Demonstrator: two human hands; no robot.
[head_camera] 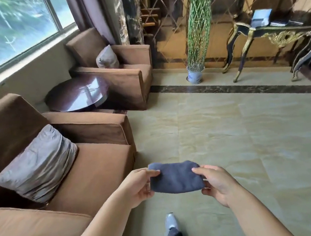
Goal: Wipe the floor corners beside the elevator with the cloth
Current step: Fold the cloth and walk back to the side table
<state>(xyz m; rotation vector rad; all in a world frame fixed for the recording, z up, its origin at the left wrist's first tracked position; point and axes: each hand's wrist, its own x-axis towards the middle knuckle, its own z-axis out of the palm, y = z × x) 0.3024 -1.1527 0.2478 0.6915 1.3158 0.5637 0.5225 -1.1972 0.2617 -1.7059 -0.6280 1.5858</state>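
Both hands pinch the folded cloth (176, 177) at chest height, the left hand (139, 186) on its left edge, the right hand (218, 184) on its right, well above the floor (252, 134). No elevator shows, so wiping seems not yet begun.

Two armchairs (57, 161) (115, 67), two cushions (37, 166) (106, 58), one round surface (77, 94), one console (278, 34), one potted plant (196, 72), one cloth (176, 177), two hands (138, 186) (218, 185), one shoe (170, 222).
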